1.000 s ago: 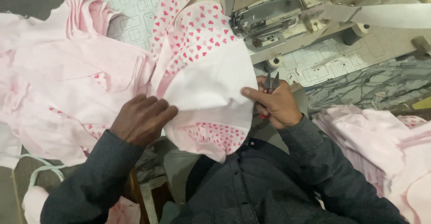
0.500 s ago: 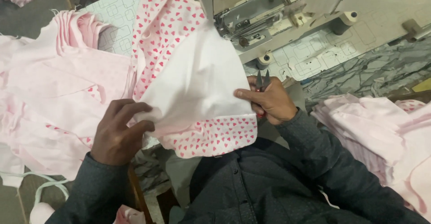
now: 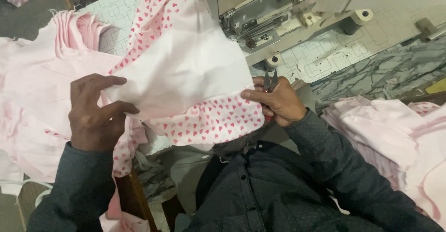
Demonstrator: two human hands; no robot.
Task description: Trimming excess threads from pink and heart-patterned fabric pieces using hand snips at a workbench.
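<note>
A white fabric piece with a band of pink heart print [image 3: 186, 78] is stretched between my two hands in front of a sewing machine [image 3: 260, 18]. My left hand [image 3: 95, 113] pinches its left edge between thumb and fingers. My right hand [image 3: 274, 102] grips the fabric's right edge and also holds small thread snips [image 3: 269, 81], whose blades point up. The heart-print band hangs along the lower edge and runs up toward the machine.
A pile of pale pink garments [image 3: 42, 83] lies on the left. Another pink stack [image 3: 395, 134] sits at the right. The machine table has a patterned white top [image 3: 325, 51]. A thread spool [image 3: 353, 20] stands behind the machine.
Both hands have lifted and spread the fabric wider. My left hand went from pressing down on the cloth to pinching its edge. The heart-print band now hangs lower.
</note>
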